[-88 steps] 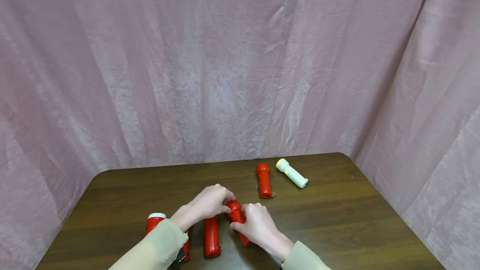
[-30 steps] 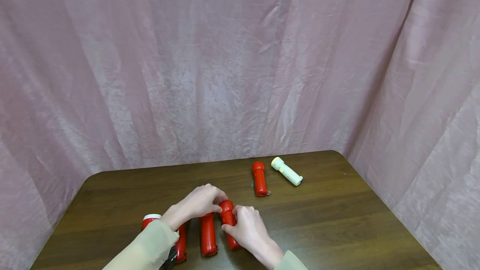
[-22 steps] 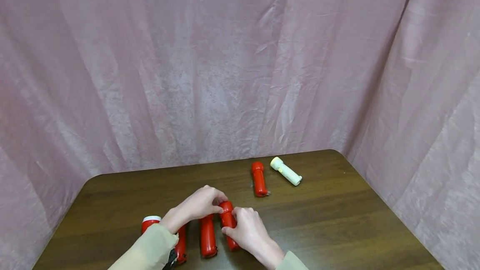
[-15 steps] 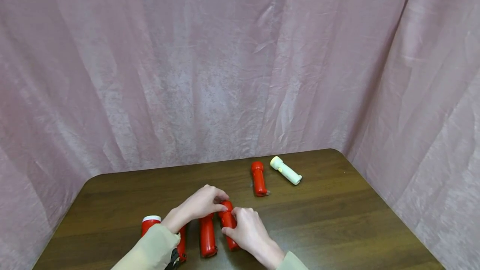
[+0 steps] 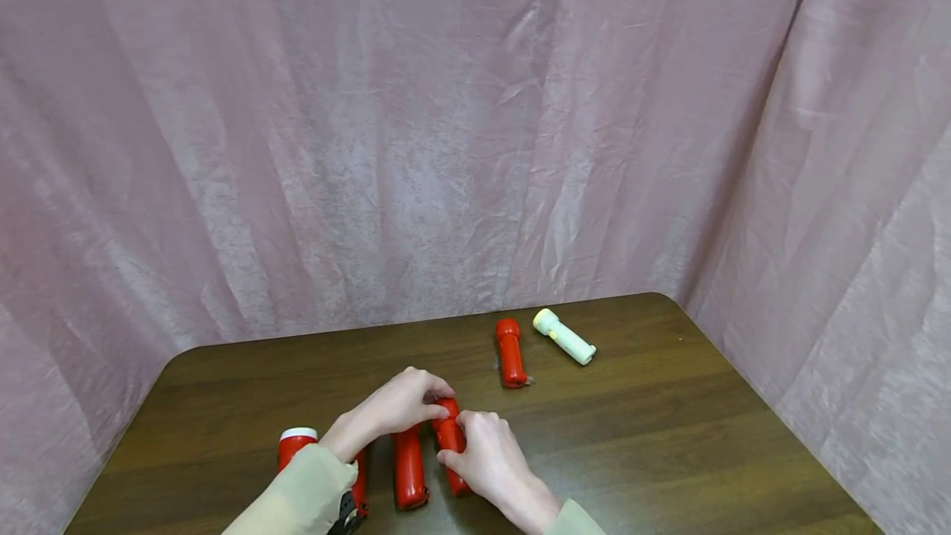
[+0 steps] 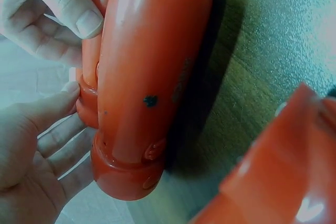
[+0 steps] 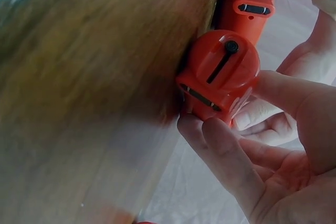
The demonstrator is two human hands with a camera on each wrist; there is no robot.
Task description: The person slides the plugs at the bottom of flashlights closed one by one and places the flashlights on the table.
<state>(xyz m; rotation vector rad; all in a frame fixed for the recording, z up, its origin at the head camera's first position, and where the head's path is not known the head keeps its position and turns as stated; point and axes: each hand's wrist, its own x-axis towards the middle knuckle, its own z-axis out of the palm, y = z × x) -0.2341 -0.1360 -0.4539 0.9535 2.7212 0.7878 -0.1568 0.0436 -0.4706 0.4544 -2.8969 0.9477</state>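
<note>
A red flashlight (image 5: 451,436) lies on the table between my two hands, its head toward the far side. My right hand (image 5: 486,456) grips its body, thumb on one side and fingers on the other. At the head end my left hand (image 5: 404,403) holds it between thumb and fingers. In the right wrist view the tail of this flashlight (image 7: 226,72) shows a black slot. Just left of it lies a second red flashlight (image 5: 409,473), partly under my left hand; the left wrist view shows this flashlight (image 6: 147,77) up close, hiding part of the held one.
Partly hidden by my left forearm are another red flashlight (image 5: 361,481) and a red object with a white rim (image 5: 297,442). Farther back lie a smaller red flashlight (image 5: 511,353) and a pale green one (image 5: 565,337). A pink curtain (image 5: 416,139) hangs behind the wooden table (image 5: 669,436).
The held flashlight has turned from a slant to nearly parallel with the red one on its left, and shifted slightly left. Both hands keep their hold; the head view has shifted slightly.
</note>
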